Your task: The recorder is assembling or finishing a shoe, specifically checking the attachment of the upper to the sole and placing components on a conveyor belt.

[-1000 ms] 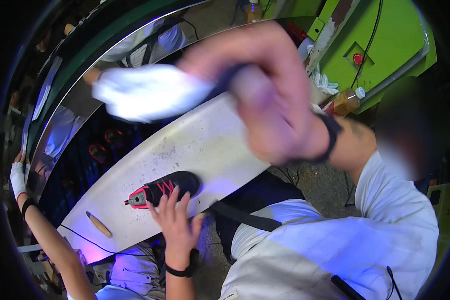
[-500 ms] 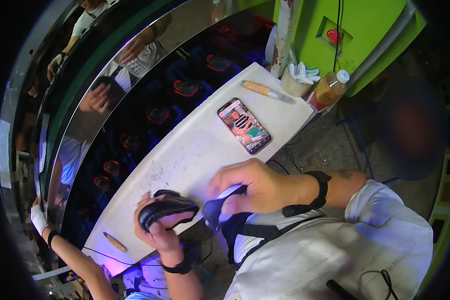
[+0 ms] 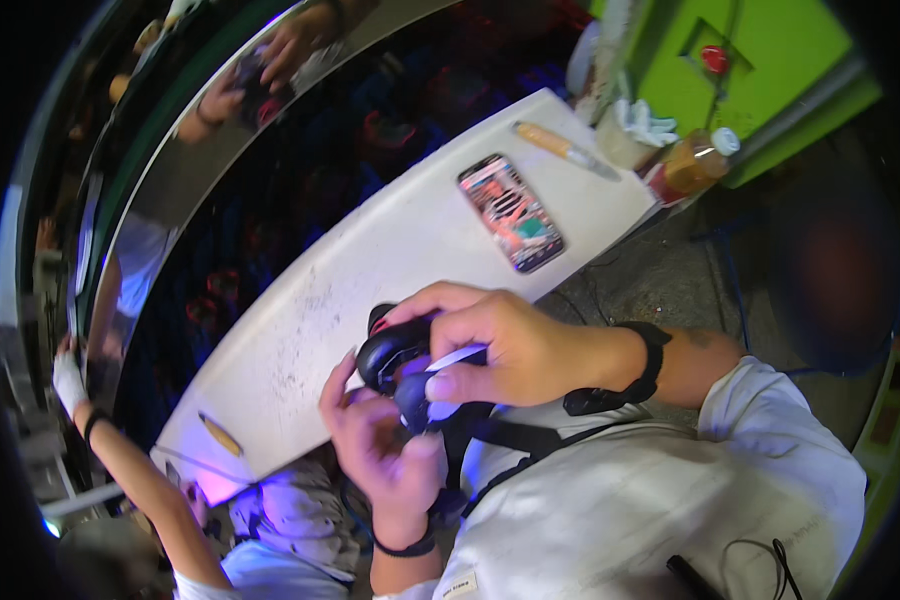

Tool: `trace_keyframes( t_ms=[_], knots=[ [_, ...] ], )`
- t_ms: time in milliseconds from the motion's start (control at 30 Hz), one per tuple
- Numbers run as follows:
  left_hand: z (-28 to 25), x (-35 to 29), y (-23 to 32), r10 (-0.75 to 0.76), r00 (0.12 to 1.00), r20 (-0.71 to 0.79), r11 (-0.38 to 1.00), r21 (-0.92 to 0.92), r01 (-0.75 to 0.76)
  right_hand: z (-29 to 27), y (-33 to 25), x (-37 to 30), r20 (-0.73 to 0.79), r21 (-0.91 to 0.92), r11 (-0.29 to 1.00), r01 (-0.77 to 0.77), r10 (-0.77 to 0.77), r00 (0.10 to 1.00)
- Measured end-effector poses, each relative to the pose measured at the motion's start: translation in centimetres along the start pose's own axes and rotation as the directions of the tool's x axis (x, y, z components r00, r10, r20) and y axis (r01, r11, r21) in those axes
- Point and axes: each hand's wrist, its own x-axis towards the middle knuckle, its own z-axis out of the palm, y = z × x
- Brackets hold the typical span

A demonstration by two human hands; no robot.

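Black shoe [image 3: 380, 360] may be dropped if supported loosely, since a dark-and-white piece [image 3: 413, 400] is pinched by the right hand [image 3: 505, 345] and grip by the left hand [image 3: 388, 450] cannot be told.

Off-white covers the surface [image 3: 360, 265], flecked with dark scuffs left of the phone [image 3: 511, 212], whose black-edged screen shows black-and-white stripes and a green patch. Below the phone, the shoe [image 3: 382, 357] is black with a little red — the folded piece [image 3: 413, 398] dark blue and white. Right of the phone, an amber bottle [image 3: 687, 167] wears a white cap.
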Motion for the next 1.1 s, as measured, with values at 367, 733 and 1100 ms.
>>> trace_keyframes(
  t_ms=[367,733,1100],
  knots=[
    [-0.1,-2.8,-0.4,0.049,0.998,0.041,0.998,0.026,-0.050,0.2,-1.6,-2.8,0.096,-0.196,0.978,-0.066,0.086,0.992],
    [-0.9,-2.9,0.0,0.155,0.976,0.155,0.966,0.183,-0.183,0.6,-1.4,-3.5,0.079,-0.233,0.972,0.004,0.015,0.997],
    [0.7,-1.5,-0.9,0.262,0.953,0.153,0.934,0.208,-0.290,-0.8,-1.8,-2.8,0.115,-0.350,0.936,-0.023,0.068,0.991]
  ],
)
